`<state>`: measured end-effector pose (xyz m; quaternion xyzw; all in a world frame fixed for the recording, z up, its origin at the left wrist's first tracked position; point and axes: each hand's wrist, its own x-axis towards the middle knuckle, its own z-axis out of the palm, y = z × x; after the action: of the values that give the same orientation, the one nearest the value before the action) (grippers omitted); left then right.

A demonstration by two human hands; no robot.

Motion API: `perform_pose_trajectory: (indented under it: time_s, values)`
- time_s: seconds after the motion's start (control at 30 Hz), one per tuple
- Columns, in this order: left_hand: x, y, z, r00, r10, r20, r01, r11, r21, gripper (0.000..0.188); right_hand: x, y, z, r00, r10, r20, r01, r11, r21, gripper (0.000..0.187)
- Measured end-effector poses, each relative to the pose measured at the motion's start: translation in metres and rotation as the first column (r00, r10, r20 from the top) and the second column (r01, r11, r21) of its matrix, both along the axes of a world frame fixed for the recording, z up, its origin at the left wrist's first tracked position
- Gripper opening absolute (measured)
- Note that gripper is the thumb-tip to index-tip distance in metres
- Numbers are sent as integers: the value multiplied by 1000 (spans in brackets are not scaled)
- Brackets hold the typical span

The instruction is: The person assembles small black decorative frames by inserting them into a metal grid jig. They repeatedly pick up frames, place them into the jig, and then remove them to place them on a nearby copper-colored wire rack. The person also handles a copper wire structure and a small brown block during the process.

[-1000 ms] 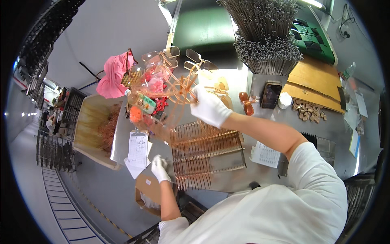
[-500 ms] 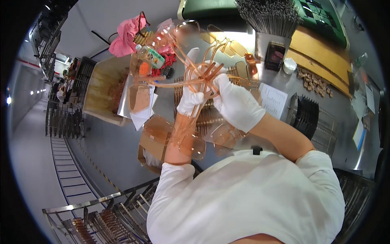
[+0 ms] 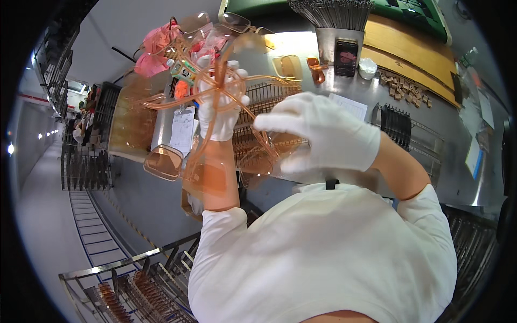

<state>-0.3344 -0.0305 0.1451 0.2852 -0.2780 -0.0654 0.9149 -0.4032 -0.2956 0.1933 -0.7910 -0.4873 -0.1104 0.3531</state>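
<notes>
A fan of glasses with amber see-through frames (image 3: 164, 162) is bunched in my white-gloved left hand (image 3: 211, 125). Their temples cross at the fingers, and the lenses spread out all around the hand, some in front of my forearm. My gloved right hand (image 3: 334, 129) is apart from the bunch's crossing point, at its right, with fingers stretched out and thumb away from them. Nothing shows in its grasp. Beneath both hands lies a rack of thin slats (image 3: 264, 99), partly hidden by them. An amber lens piece (image 3: 288, 68) rests on the table beyond.
Behind stand a metal holder with dark rods (image 3: 331, 16), a phone (image 3: 346, 57) and a small white tub (image 3: 368, 68). Wooden bits (image 3: 401, 89) and a black rack (image 3: 393, 121) sit at right. A beige bin (image 3: 126, 137) is at left, a metal rack (image 3: 116, 269) lower left.
My right hand has let go of the temples and drawn off to the right, opening. My left hand has shifted left with the glasses, which now fan out wider.
</notes>
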Motion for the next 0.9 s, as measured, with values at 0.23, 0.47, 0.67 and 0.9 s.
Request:
perform_pose_trajectory:
  time_s: [0.23,0.47,0.67,0.9]
  values:
    - [9,-17,21,981,136,-139,-107,974,198,53,12,29,-34,933,-171,315,244,947,-208,43]
    - [53,20,5,832,323,-450,-181,926,332,22,1,19,-6,698,227,679,474,564,-676,12]
    - [9,14,71,800,499,332,-501,253,828,54,20,-51,23,820,-219,-529,300,951,70,16]
    - [-3,-44,102,557,-80,827,-805,-299,513,74,41,-28,-29,357,667,-654,60,683,728,103]
